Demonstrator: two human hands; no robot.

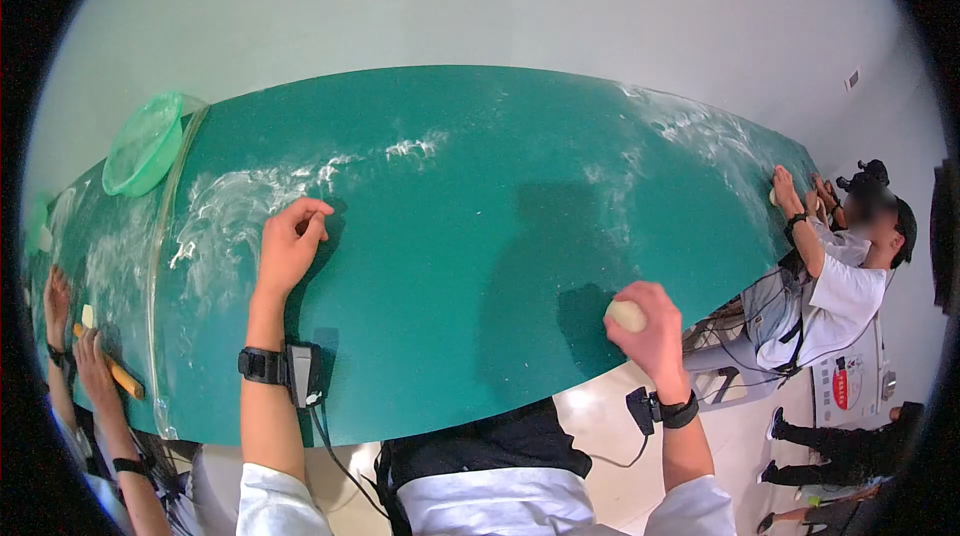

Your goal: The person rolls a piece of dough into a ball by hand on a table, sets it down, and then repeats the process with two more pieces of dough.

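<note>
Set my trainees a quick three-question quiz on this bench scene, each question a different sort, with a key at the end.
1. Multiple choice: what does the right hand hold? A) a cup; B) a dough ball; C) a knife.
2. True or false: the green basin sits to the left of the left hand.
3. Fill the gap: white powder is smeared over a ____ tabletop.

Key: 1 B; 2 true; 3 green.

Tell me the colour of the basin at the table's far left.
The basin is light green, seen in the head view.
</note>
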